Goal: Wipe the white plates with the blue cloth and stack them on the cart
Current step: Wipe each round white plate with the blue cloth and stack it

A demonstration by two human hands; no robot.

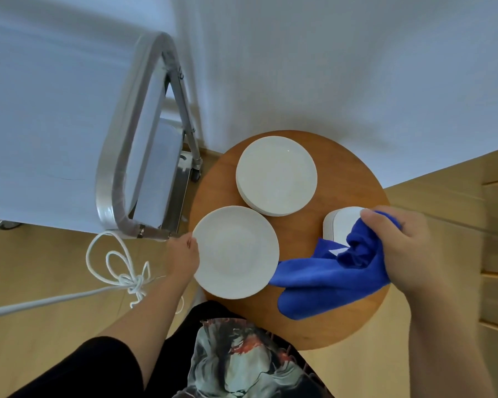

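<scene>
Head view: we take the round wooden table (308, 326) as our landmark. Nearest to us, at its near-left edge, we see a dark printed shirt (242, 357) and a black sleeve (98, 366) on the left arm. Our left hand (183, 258) reaches to the table's left rim and holds the edge of a single white plate (236, 252), thumb on the rim's top; the fingers beneath are hidden, so we judge it a pinch on the plate. That plate sits over the table's near-left part, partly overhanging the edge. On the table's near-right side, our right hand (400, 248) grips the bunched blue cloth (331, 280), fingers curled round it; the cloth's loose end trails across the tabletop towards the plate's right rim. Just under that hand, at the table's right edge, we see a short pile of white plates (339, 222), partly covered by cloth and thumb. Towards the table's far side rests a second stack of plates (276, 176). Left of the table lies a knotted white cord (127, 278) on the floor, and beyond it stands the metal cart (153, 156), against a white wall (328, 67).
</scene>
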